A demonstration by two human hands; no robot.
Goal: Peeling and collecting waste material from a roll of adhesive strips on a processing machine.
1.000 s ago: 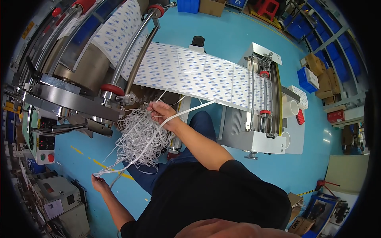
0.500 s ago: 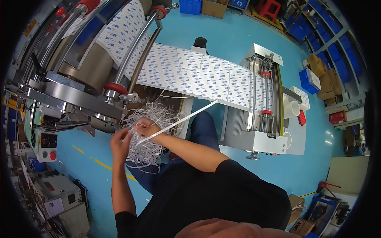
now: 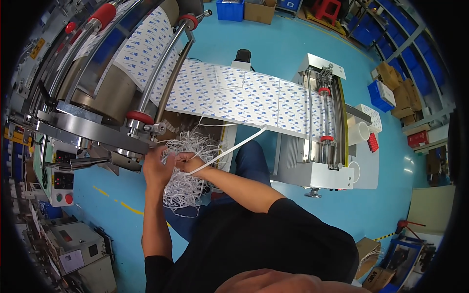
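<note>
A heap of thin white waste strips (image 3: 183,193) lies under my hands, curled and tangled. Over its left side is my left hand (image 3: 157,168), thumb apart from the fingers and nothing visible in it. My right hand (image 3: 193,162) is beside it, its fingers curled together above the heap; what they pinch, if anything, is hidden. One long white strip (image 3: 234,146) runs from the near edge of the printed white sheet (image 3: 239,97) down across my right wrist. The sheet stretches between a large roller on the left and a machine on the right.
Metal rollers (image 3: 161,68) with red collars stand close at the left, beyond my left hand. At the right, the grey roller machine (image 3: 298,156) carries the sheet's other end. A control panel with buttons (image 3: 62,180) is at the far left. Blue bins and cartons line the shelves.
My left hand has moved slightly up and right, its thumb now spread. My right hand has shifted a little right. The whole view has turned slightly.
</note>
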